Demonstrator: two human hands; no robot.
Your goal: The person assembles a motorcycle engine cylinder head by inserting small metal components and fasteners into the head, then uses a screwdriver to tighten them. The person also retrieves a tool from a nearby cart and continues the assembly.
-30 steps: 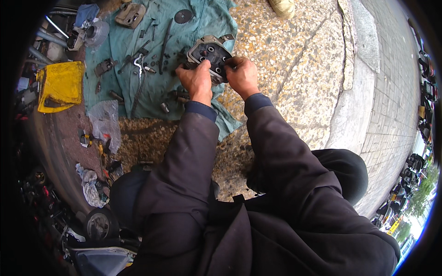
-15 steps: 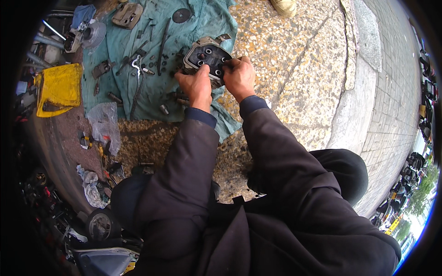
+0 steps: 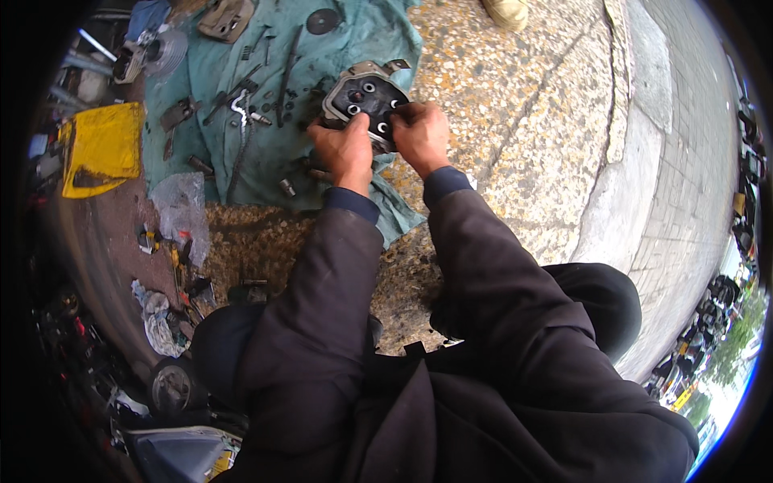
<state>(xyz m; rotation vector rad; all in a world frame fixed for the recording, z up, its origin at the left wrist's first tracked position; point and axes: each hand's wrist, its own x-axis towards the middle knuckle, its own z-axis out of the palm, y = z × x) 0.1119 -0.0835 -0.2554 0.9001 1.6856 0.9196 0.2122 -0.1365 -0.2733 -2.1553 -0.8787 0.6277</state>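
Observation:
My two hands hold a metal engine cover (image 3: 374, 98) above the green cloth (image 3: 278, 173). Its upturned face is black, with several ringed round holes, and a small bracket juts from its far edge. My left hand (image 3: 345, 151) is closed on the near left side, the thumb pressed on the black face. On the right edge my right hand (image 3: 423, 138) is closed, its thumb and fingers bent onto the rim. The underside of the part and some of my fingers are hidden.
Spread over the cloth are a black toothed disc (image 3: 324, 22), a brown metal part (image 3: 226, 19), a silver chain (image 3: 240, 109) and small fittings. Left lie a yellow panel (image 3: 102, 150) and a clear plastic bag (image 3: 180, 213). A shoe (image 3: 506, 12) shows at the far edge.
The whole view has shifted slightly. Both hands keep nearly the same grip on the engine cover, which has barely moved.

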